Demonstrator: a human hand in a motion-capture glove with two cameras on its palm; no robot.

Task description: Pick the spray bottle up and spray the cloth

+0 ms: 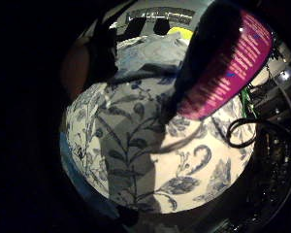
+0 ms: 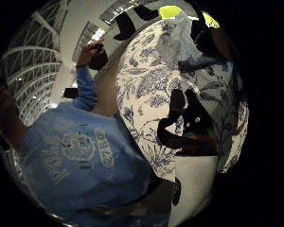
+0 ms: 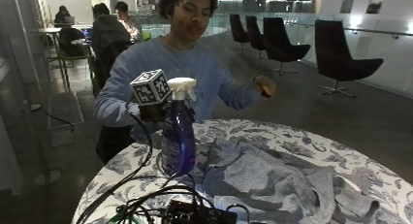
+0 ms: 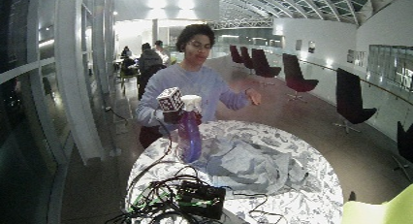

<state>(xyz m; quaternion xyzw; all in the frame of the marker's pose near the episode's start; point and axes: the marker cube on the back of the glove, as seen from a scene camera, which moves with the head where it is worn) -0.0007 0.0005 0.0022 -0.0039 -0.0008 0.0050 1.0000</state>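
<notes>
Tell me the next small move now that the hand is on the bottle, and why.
Probably aim the white nozzle at the crumpled grey cloth and squeeze: the black-gloved right hand grips the neck of the tall blue spray bottle, which looks upright just beside the cloth on the floral table.

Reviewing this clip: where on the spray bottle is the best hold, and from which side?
Around the narrow neck just under the white trigger head, as the gloved right hand grips it now. The spray bottle stands upright beside the grey cloth, so come from the person's side, nozzle toward the cloth.
</notes>
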